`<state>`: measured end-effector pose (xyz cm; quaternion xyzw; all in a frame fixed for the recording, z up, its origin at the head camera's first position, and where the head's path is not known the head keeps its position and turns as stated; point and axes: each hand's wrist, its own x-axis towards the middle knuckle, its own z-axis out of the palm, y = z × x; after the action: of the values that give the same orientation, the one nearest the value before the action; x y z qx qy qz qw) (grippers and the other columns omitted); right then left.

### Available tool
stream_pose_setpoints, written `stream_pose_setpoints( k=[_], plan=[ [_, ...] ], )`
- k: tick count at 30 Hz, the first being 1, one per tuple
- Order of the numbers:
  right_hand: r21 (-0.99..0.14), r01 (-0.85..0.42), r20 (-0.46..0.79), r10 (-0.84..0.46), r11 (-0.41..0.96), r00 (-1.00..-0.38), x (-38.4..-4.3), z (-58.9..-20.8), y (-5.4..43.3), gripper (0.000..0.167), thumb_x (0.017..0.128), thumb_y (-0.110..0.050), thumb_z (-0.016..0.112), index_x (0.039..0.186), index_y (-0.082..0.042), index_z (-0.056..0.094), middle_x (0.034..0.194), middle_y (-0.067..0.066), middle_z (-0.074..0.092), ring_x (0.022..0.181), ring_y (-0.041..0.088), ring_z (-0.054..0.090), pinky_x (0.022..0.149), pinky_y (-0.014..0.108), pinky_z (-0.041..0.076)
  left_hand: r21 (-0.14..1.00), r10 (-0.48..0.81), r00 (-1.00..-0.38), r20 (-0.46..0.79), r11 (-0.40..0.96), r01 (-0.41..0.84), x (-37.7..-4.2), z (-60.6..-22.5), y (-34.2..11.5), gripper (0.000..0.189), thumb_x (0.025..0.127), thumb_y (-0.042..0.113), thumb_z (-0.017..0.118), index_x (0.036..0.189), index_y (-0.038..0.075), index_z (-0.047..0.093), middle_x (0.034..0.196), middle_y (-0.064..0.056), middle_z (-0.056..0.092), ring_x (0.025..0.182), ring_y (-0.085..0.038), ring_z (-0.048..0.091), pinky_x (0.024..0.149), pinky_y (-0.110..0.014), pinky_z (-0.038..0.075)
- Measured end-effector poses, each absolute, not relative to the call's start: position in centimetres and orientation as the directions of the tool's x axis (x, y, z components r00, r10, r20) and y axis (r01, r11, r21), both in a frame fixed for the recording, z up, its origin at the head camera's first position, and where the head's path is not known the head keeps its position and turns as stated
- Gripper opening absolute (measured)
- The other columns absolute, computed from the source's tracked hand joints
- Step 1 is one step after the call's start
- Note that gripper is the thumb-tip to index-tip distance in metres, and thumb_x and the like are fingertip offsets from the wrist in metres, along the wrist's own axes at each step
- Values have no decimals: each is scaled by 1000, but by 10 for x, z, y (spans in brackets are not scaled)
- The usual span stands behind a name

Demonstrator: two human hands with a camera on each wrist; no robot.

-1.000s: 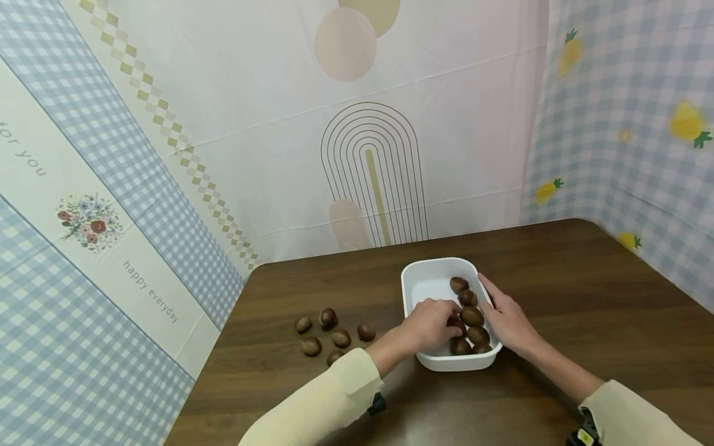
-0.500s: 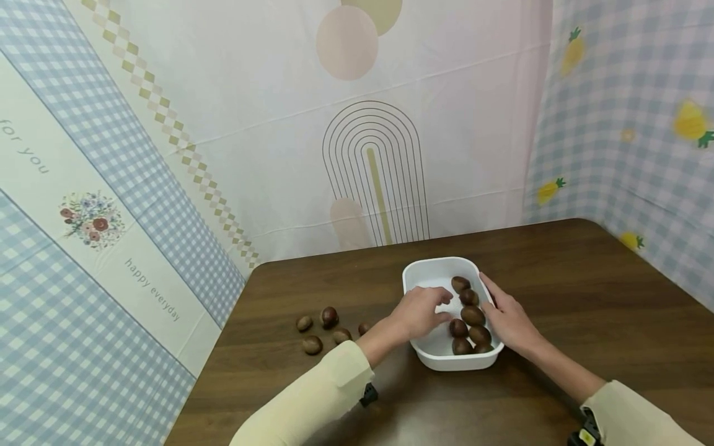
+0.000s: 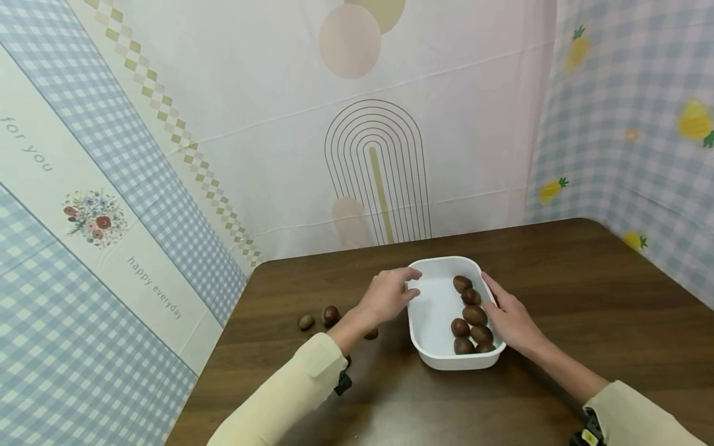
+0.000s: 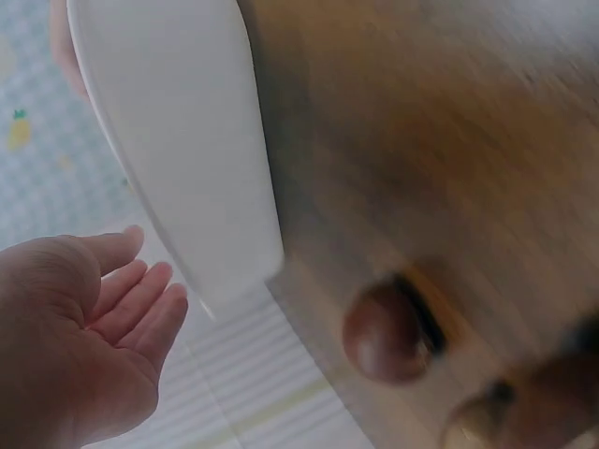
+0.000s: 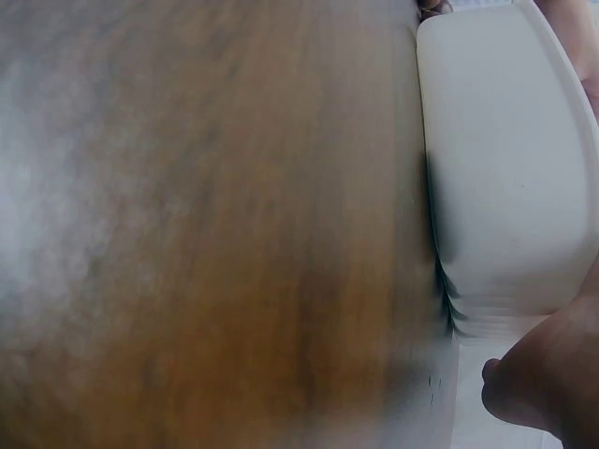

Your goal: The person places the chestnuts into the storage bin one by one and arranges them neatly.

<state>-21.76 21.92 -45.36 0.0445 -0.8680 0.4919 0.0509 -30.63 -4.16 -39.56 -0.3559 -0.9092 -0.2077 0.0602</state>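
Note:
In the head view a white rectangular container [image 3: 437, 316] stands on the table, with several brown chestnuts [image 3: 474, 314] gathered along its right side. My right hand [image 3: 515, 322] holds the container's right wall, thumb over the rim and fingers along the outside. My left hand [image 3: 385, 294] is at the left rim, fingers loosely bent and nothing between thumb and fingers. The left wrist view shows the same hand [image 4: 94, 337] beside the container's outer wall [image 4: 178, 140]. Loose chestnuts [image 3: 330, 316] lie on the table to the left, partly hidden behind my left forearm.
The dark wooden table [image 3: 558, 279] ends at a patterned cloth backdrop [image 3: 279, 155] behind and to both sides. One loose chestnut [image 4: 388, 332] shows close to the container in the left wrist view.
My left hand has left the chestnuts inside the container and moved leftward to its left rim, its fingers parting from a chestnut. The right hand stays on the right wall.

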Motion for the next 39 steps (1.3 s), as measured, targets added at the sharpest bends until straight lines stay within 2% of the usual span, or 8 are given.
stream_pose_setpoints(
  k=[7, 13, 17, 22, 24, 28, 31, 39],
  plan=[
    [-846, -134, 139, -30, 516, -990, -217, -453, 220, 66, 110, -10, 37, 171, -7, 12, 169, 32, 22, 150, 56, 29, 113, 72, 35, 359, 572, -770, 283, 681, 638, -313, -394, -67, 37, 102, 15, 75, 138, 6, 68, 136, -7, 71, 121, -24, 69, 99, -40, 58],
    [-847, -128, 133, -29, 517, -991, -217, -453, 219, 65, 111, -11, 37, 171, -7, 12, 169, 33, 22, 151, 56, 29, 113, 71, 36, 339, 550, -795, 257, 719, 607, -314, -401, -86, 46, 103, 19, 74, 146, 7, 63, 145, -9, 66, 131, -27, 64, 106, -45, 53],
    [-847, -123, 127, -28, 518, -991, -217, -453, 219, 66, 110, -10, 37, 171, -7, 11, 169, 33, 22, 151, 56, 29, 113, 72, 35, 330, 540, -805, 244, 735, 593, -313, -408, -97, 51, 103, 20, 74, 149, 6, 60, 147, -12, 63, 130, -28, 65, 107, -46, 53],
    [-847, -120, 126, -24, 518, -992, -218, -453, 219, 65, 111, -10, 37, 171, -6, 12, 169, 33, 22, 151, 56, 28, 114, 73, 34, 327, 534, -814, 227, 746, 580, -307, -416, -110, 56, 102, 18, 75, 152, 3, 56, 144, -16, 65, 106, -23, 71, 99, -47, 58],
    [-849, -117, 123, -22, 515, -992, -218, -452, 219, 64, 111, -11, 36, 171, -6, 12, 169, 33, 22, 151, 56, 28, 114, 73, 34, 330, 532, -821, 206, 752, 570, -305, -419, -114, 56, 102, 19, 75, 153, 3, 55, 130, -19, 72, 89, -24, 69, 93, -47, 59],
    [-854, -113, 117, -23, 508, -993, -219, -452, 219, 63, 113, -13, 35, 171, -6, 11, 169, 33, 22, 151, 55, 30, 111, 71, 39, 301, 536, -825, 180, 768, 565, -300, -423, -120, 55, 102, 22, 75, 150, 1, 58, 125, -18, 73, 94, -27, 73, 91, -46, 60],
    [-857, -112, 115, -25, 503, -993, -219, -453, 219, 63, 113, -12, 35, 171, -6, 11, 169, 33, 22, 150, 55, 32, 109, 71, 42, 269, 547, -820, 170, 774, 572, -297, -425, -125, 54, 102, 25, 76, 147, 0, 61, 138, -16, 69, 115, -30, 72, 95, -47, 59],
    [-851, -112, 114, -29, 513, -993, -217, -453, 219, 65, 112, -11, 36, 171, -7, 10, 170, 32, 19, 151, 56, 27, 113, 74, 34, 247, 562, -817, 129, 780, 575, -286, -430, -135, 51, 99, 30, 79, 140, 2, 67, 134, -14, 72, 119, -29, 71, 93, -47, 60]
  ],
)
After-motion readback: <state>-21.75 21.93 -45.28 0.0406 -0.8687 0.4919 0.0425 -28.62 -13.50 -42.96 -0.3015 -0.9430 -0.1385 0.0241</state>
